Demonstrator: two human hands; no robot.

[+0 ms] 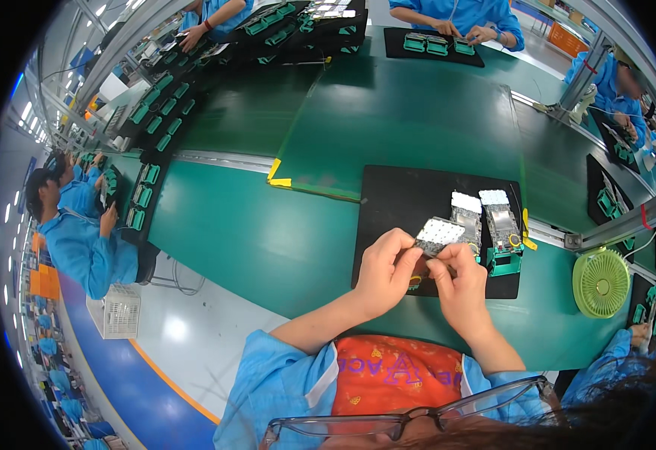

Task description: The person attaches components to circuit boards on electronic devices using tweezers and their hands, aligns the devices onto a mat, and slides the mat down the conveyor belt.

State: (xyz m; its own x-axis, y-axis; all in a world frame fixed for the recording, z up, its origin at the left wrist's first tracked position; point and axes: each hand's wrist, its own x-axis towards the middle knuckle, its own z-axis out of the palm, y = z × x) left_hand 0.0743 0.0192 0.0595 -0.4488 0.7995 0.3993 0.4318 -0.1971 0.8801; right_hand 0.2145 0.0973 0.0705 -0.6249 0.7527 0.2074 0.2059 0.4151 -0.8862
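Over a black mat point(388, 195), both my hands pinch a small circuit board with a white, dotted panel point(439, 231) on its upper end. My left hand point(385, 271) grips its left edge between thumb and fingers. At the lower right edge, the thumb and fingers of my right hand point(460, 285) close on it too. Just beyond lies a similar board with a white end point(466, 202). To its right, another such board point(499, 217) rests with its near end at a green plastic holder point(504, 261). My hands partly hide what lies beneath them.
The mat lies on a green bench point(253, 232). A green fan point(602, 283) stands to the right, beside a metal rail point(621, 223). Across the bench, a co-worker point(463, 19) handles parts on another mat. At the left, another person point(84, 240) sits near green holders point(142, 196).
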